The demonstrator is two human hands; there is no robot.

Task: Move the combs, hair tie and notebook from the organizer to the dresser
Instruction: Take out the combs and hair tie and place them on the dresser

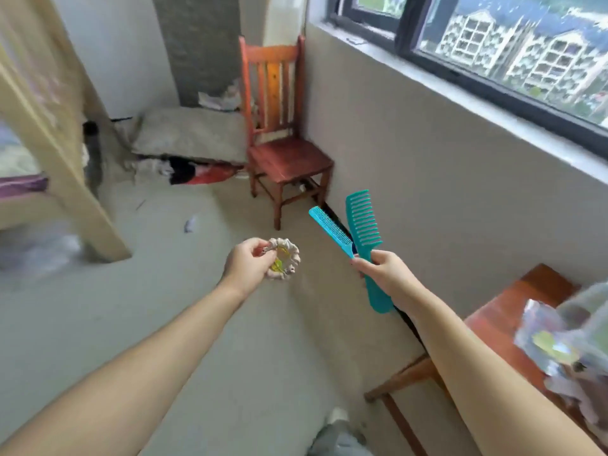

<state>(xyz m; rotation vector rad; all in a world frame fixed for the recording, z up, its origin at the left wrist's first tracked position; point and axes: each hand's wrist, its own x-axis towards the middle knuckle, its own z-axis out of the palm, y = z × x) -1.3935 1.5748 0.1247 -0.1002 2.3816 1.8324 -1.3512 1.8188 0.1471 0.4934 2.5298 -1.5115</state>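
Note:
My left hand (245, 263) pinches a beige ruffled hair tie (285, 258) with a yellow-green piece in its middle, held out over the floor. My right hand (383, 273) grips two combs together by their handles. One is a fine-toothed blue comb (330, 230) that slants up to the left. The other is a wide-toothed teal comb (363, 230) that points up, with its handle hanging below my fist. Both arms reach forward at about the same height. No notebook is visible.
A red-brown wooden chair (286, 159) stands in the corner under the window (493, 51). A wooden table (513, 311) at the lower right carries a blurred clear organizer (566, 340). A bed frame (59, 153) stands at the left, with clothes and a cushion (190, 136) on the floor.

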